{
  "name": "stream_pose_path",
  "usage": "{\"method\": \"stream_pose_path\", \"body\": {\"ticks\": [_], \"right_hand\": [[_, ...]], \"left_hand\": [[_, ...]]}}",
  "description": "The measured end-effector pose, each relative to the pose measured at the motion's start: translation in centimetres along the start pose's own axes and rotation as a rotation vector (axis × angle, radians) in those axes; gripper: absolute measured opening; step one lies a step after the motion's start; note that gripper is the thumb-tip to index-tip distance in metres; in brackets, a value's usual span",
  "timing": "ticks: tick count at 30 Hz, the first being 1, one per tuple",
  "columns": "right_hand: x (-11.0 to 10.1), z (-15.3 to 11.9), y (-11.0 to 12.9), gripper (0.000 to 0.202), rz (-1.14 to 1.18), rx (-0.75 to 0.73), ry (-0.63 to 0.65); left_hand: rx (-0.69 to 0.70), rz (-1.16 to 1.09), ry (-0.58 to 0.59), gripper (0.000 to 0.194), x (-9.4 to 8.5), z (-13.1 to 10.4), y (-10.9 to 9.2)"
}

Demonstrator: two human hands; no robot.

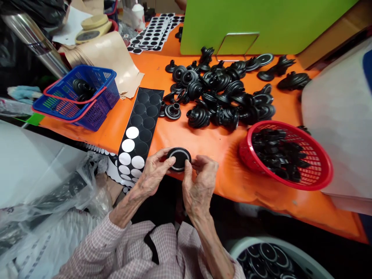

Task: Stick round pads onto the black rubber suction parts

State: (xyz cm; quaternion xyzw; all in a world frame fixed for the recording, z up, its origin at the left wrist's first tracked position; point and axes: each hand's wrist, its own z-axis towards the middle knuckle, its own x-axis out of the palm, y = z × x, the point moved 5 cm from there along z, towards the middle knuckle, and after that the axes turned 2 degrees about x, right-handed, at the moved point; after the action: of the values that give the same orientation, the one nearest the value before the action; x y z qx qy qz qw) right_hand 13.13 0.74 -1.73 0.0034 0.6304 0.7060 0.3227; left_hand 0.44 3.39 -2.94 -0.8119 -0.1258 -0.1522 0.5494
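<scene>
Between my two hands, at the front edge of the orange table, is a round black part (pixel 179 159) with a pale ring around its flat black face. My left hand (pixel 155 170) grips its left side, the thumb lying on the face. On the opposite side my right hand (pixel 199 182) holds the rim, with the thumb at the lower right edge. What lies under the part is hidden. Just left of my hands is a black sheet of round stickers (pixel 142 116); several white circles show at its near end where stickers are gone.
A heap of black ribbed parts (pixel 221 89) covers the middle table. A red basket (pixel 328 170) of black pieces stands right, a blue basket (pixel 99 112) left. Behind rises a green board (pixel 261 23). A pale tub (pixel 305 263) of ringed discs sits below, right.
</scene>
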Motion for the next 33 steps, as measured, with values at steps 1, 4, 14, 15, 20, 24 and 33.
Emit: {"method": "stream_pose_path", "body": {"ticks": [1,4,14,15,20,24,33], "right_hand": [[0.1,0.1,-0.3,0.024,0.062,0.081,0.038],[0.8,0.6,-0.3,0.029,0.208,0.260,0.274],[13.4,6.4,9.6,0.035,0.695,0.184,0.775],[14.9,6.6,11.6,0.033,0.761,0.179,0.771],[17.0,6.7,16.2,0.019,0.758,0.021,0.664],[12.7,7.6,11.3,0.018,0.192,-0.390,0.370],[11.8,13.7,2.9,0.037,-0.502,-0.667,0.307]], "left_hand": [[-0.002,0.002,0.008,0.038,-0.1,-0.1,-0.1],[0.010,0.055,0.043,0.038,-0.8,-0.4,-1.0],[0.294,0.336,-0.220,0.050,-9.3,1.9,-13.5],[0.344,0.383,-0.289,0.049,-10.4,1.8,-16.1],[0.765,0.965,-0.785,0.047,-12.2,-1.0,-25.1],[0.671,1.049,-0.449,0.041,-9.4,1.6,-20.0],[0.388,1.526,-0.465,0.073,-6.8,9.1,-9.5]]}}
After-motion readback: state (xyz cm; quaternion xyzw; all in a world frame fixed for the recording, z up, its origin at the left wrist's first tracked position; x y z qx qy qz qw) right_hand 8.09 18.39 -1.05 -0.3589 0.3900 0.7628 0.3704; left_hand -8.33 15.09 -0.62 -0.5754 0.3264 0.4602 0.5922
